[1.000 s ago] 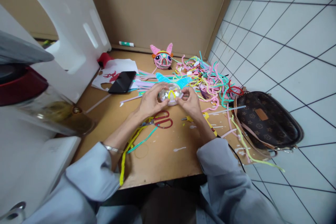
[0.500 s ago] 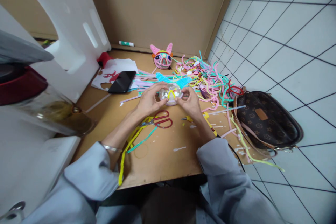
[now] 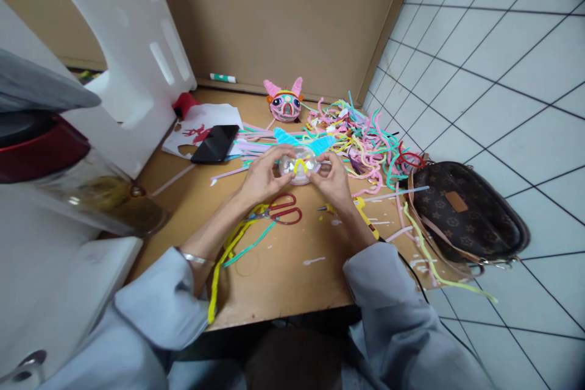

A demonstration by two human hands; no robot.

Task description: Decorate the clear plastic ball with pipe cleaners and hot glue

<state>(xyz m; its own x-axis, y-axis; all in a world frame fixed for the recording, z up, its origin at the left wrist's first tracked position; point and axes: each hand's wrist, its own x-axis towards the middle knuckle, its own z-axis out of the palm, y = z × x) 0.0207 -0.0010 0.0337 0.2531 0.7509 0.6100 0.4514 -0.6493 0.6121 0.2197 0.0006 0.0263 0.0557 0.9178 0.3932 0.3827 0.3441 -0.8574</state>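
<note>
Between my two hands is a clear plastic ball with blue pipe-cleaner ears at its far side and a bent yellow pipe cleaner on its front. My left hand grips the ball's left side, thumb at the lower front. From the right, my right hand closes on it with fingers and thumb. Red-handled scissors lie on the table below the ball, beside yellow pipe cleaners. A yellow glue gun rests under my right forearm, its nozzle pointing left.
A finished-looking pink-eared ball stands at the back. Heaped pipe cleaners spread to its right. A black phone lies on papers at left, near a glass jug. At the right edge sits a brown handbag.
My hands keep the same hold on the ball. The whole view has shifted very slightly; nothing on the table has visibly moved.
</note>
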